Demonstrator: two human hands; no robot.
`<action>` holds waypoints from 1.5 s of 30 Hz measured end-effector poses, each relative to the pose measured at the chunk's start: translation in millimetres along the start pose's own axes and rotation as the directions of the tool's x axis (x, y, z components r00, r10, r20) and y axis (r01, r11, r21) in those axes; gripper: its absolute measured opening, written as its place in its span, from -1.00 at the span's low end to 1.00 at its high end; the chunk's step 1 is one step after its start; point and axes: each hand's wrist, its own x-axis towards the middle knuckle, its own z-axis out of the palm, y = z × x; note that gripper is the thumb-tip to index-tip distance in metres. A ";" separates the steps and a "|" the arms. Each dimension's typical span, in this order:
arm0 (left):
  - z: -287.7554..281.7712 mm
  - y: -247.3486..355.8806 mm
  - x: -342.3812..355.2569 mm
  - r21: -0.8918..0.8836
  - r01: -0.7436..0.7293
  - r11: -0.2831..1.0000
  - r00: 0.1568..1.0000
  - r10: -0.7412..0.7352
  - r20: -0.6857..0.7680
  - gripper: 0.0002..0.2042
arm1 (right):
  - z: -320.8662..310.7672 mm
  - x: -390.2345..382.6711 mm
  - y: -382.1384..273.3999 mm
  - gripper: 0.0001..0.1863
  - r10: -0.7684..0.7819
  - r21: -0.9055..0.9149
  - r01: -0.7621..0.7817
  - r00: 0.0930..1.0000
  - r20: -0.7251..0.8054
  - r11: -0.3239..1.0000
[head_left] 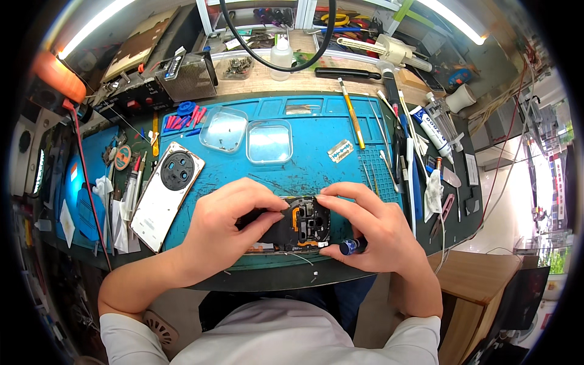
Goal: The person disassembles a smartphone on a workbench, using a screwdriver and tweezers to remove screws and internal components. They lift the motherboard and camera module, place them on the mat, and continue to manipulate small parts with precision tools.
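Note:
An opened phone (pixel 313 222), its black inner parts, orange flex cable and camera openings bare, lies at the mat's near edge. Over its left part is my left hand (pixel 234 213), thumb and forefinger pinched together at the phone's upper edge; what they hold, if anything, is too small to make out. My right hand (pixel 371 225) spans the phone's right end, forefinger at the far corner and thumb at the near one. Its curled fingers hold a short dark tool with a blue round end (pixel 349 247). To the left rests a white phone back cover (pixel 167 198) with a round black camera ring.
Two clear plastic boxes (pixel 269 142) stand on the blue mat (pixel 310 173) beyond my hands. A razor blade (pixel 340 151) and yellow pen-like tool (pixel 352 114) lie to their right. Tweezers, swabs and a white tube (pixel 431 130) crowd the right side. A black cable loop (pixel 286 69) hangs overhead.

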 end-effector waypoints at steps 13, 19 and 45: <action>0.4 -6.2 -2.8 0.136 -0.112 0.984 0.994 0.108 0.035 -0.74 | 7.0 0.5 9.0 -0.32 -0.036 0.039 0.037 0.999 -0.017 0.999; -0.1 -5.6 -4.8 0.166 -0.132 0.977 0.991 0.129 0.030 -0.74 | 5.1 2.5 3.8 -0.26 0.010 0.051 -0.011 1.000 0.021 0.999; -22.3 -14.8 3.8 0.029 -0.111 0.993 0.958 0.115 -0.264 -0.67 | 4.0 -4.7 14.1 -0.15 -0.044 0.162 0.097 0.952 -0.301 0.982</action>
